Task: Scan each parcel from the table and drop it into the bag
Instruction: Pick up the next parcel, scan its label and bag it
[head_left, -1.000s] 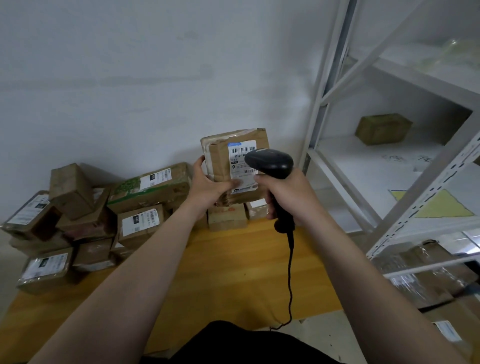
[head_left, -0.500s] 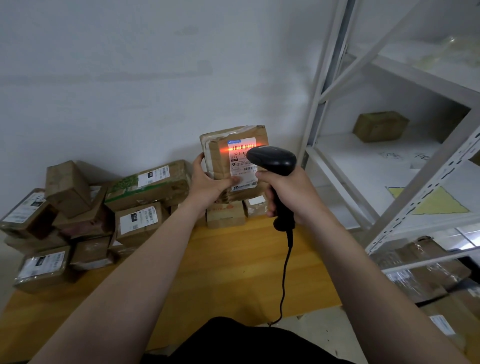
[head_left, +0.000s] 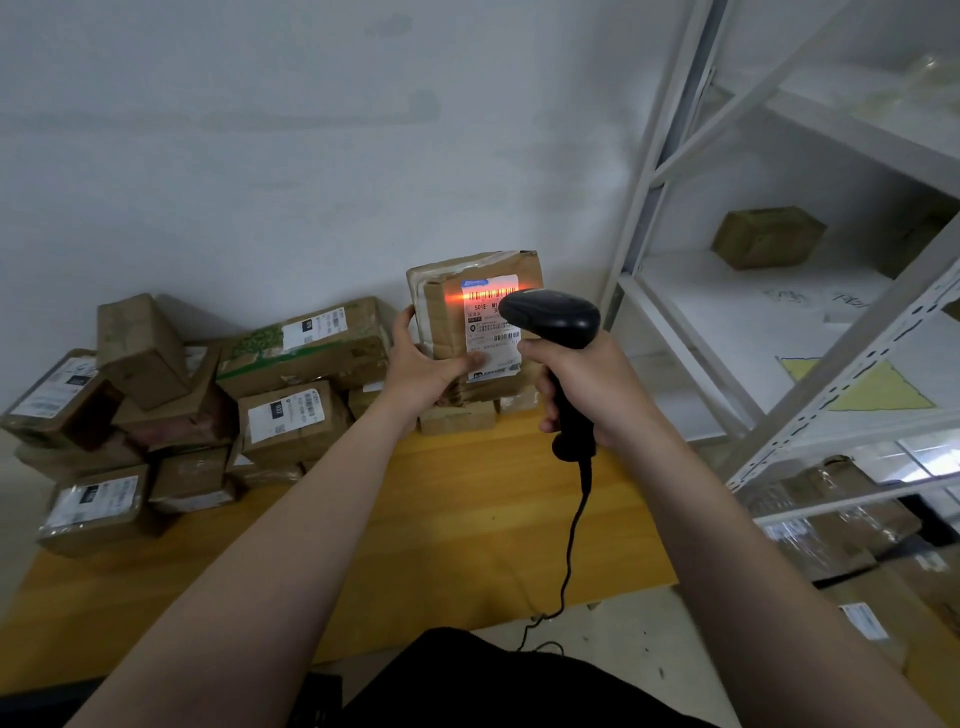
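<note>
My left hand (head_left: 423, 366) grips a flat brown cardboard parcel (head_left: 447, 312) upright above the far edge of the wooden table (head_left: 363, 551), its white label facing me. My right hand (head_left: 582, 387) holds a black corded barcode scanner (head_left: 553, 317) just right of the parcel. An orange-red scan line glows across the barcode at the top of the label. The scanner head hides the label's right part. No bag is in view.
Several taped cardboard parcels (head_left: 291, 421) are heaped on the table's left and back. A white metal shelf rack (head_left: 810, 364) stands at the right with a box (head_left: 769, 236) on a shelf. More wrapped parcels (head_left: 841, 525) lie on the floor under it. The scanner cable (head_left: 571, 540) hangs down.
One second ago no light was on the label; the scan line then came on and is still lit. Parcel and scanner have hardly moved.
</note>
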